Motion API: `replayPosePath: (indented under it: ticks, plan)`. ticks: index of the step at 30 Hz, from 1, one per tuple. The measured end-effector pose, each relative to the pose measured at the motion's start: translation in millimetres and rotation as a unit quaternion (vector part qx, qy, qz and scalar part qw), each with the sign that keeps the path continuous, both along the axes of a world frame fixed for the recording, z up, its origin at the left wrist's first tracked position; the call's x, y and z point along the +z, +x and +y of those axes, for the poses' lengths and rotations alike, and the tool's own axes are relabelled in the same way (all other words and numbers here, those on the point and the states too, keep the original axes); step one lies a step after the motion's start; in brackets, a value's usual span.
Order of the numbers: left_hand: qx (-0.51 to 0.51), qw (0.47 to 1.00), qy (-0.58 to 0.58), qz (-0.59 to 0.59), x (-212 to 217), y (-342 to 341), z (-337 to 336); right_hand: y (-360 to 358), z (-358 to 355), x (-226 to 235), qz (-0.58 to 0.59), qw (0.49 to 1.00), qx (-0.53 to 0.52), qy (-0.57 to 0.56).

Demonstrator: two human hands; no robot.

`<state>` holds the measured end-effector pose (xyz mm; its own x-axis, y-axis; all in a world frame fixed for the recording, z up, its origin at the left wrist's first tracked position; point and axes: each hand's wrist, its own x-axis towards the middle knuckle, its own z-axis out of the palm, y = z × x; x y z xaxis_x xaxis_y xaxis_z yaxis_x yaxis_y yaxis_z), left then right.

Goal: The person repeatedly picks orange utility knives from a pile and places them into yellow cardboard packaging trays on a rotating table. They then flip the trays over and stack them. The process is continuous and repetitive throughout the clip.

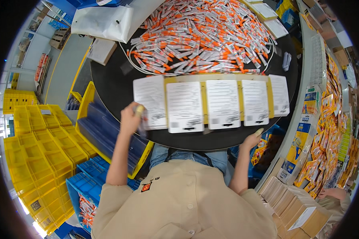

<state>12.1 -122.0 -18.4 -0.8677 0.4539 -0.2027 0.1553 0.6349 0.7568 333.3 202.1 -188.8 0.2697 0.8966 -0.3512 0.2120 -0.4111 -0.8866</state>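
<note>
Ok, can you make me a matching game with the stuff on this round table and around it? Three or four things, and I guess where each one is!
Things:
1. pile of orange and white tubes
2. row of printed sheets
3. yellow bins
4. left hand

Places:
A. on the floor to the person's left
B. at the far side of the black table
C. along the near edge of the table
D. at the leftmost sheet

Pairs: 1-B, 2-C, 3-A, 4-D

Beige short-sleeved shirt, orange badge, blue jeans
</note>
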Motion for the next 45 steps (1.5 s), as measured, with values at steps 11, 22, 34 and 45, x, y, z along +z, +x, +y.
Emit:
replayPosePath:
  ticks: [11, 22, 34, 45]
  plan:
    - [-0.014, 0.991, -0.068, 0.113, 6, -106, -42, -28, -68, 109, -0.415, 0.752, 0.349, 0.375]
    - [0.000, 0.978, 0.205, 0.025, 89, -29, 6, -121, -123, 121, -0.157, 0.611, 0.608, 0.482]
    - [-0.422, 0.878, 0.227, 0.004, 91, 106, 183, -124, 59, 122, -0.063, 0.907, 0.277, 0.312]
    - [-0.339, 0.938, -0.044, 0.054, -19, 119, 295, -142, 204, 121, -0.083, 0.855, 0.317, 0.402]
